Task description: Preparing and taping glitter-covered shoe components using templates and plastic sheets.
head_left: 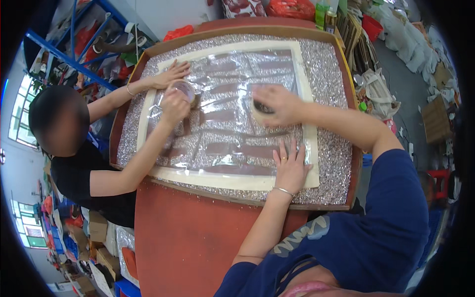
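Note:
A large cream-bordered sheet lies over a layer of small glittering pieces, with clear film and brown bar-shaped patches across its middle. My left hand is flat on the sheet's near right part, fingers spread. Slightly blurred, my right hand is closed around a round roll, apparently tape, with a dark hollow, over the right half of the film. Across the sheet, another person rests one hand on its far left corner. That person's other hand holds a clear roll.
A shallow wooden tray with raised edges holds the glittering pieces, on a red table. Blue metal racking stands at the left. Bottles and red bags sit beyond the tray; cardboard is on the right.

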Motion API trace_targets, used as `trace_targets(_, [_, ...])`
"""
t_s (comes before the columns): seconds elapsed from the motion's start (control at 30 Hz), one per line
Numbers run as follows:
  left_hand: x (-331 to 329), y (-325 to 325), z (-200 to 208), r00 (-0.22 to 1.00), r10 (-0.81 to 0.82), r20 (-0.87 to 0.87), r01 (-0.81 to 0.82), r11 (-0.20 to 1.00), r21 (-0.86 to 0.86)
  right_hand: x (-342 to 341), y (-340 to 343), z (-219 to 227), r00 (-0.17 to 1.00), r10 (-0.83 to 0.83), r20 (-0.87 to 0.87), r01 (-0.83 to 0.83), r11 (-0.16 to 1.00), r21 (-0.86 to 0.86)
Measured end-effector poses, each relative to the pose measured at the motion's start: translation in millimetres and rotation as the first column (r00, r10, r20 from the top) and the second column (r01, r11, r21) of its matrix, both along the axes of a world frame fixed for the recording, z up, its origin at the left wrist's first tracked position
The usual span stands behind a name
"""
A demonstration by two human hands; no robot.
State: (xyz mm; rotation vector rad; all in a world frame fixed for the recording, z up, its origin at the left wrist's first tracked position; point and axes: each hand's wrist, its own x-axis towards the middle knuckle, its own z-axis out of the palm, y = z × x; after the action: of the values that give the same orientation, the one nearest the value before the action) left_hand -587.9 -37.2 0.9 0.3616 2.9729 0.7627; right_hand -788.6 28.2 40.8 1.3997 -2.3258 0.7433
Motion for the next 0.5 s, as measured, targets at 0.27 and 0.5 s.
trace_targets(0.27, [2, 3, -6, 0.998, -0.038, 0.042, 0.037, 0.999, 0.035, -98, 37, -35, 0.806, -0.584, -0.094, 0.591, 0.797, 0.125])
trace_targets(0.5, [4, -2, -3, 0.998, -0.049, 0.049, 0.049, 0.999, 0.011, -47, 2, -22, 0.889, -0.446, 0.106, 0.424, 0.887, 0.181])
